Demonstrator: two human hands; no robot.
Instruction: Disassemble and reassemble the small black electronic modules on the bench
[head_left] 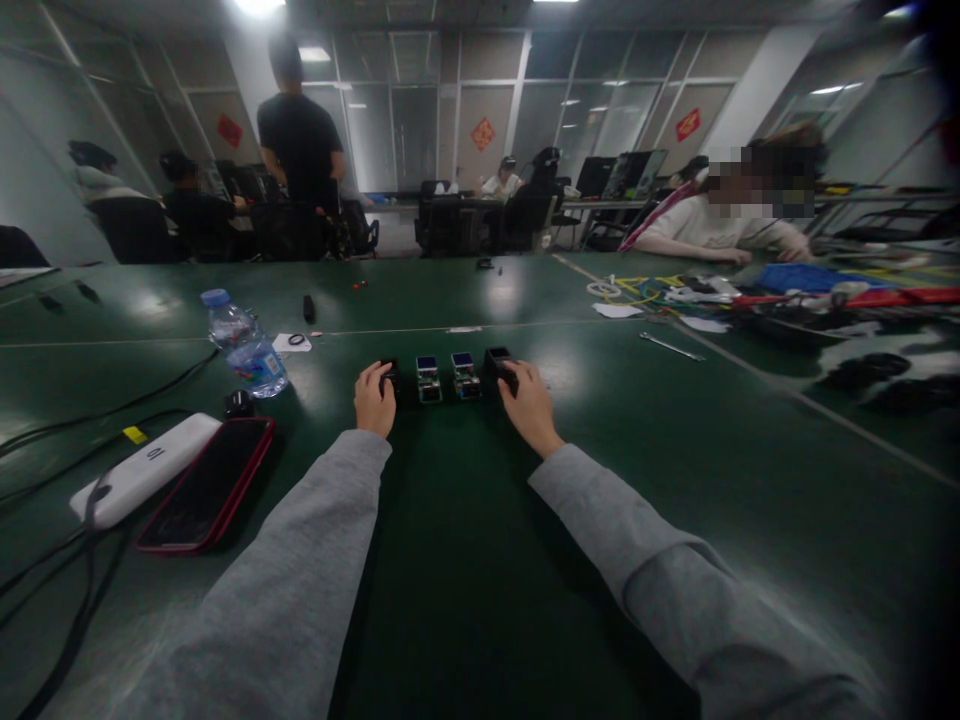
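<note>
Two small circuit boards with little screens stand side by side on the green table, a left board (428, 380) and a right board (465, 376). To their left, my left hand (375, 398) is closed around a small black box (390, 374), partly covered by my fingers. On the other side, my right hand (527, 402) grips another black box (496, 362), its fingers on the right side and top. Both boxes rest on the table in line with the boards, apart from them.
At the left are a water bottle (246, 345), a white power bank (150, 470), a red-cased phone (214, 485) and black cables. A wrench (672, 346) and tangled cables (645, 290) lie at the right. Across the table a person (705, 225) leans on its edge.
</note>
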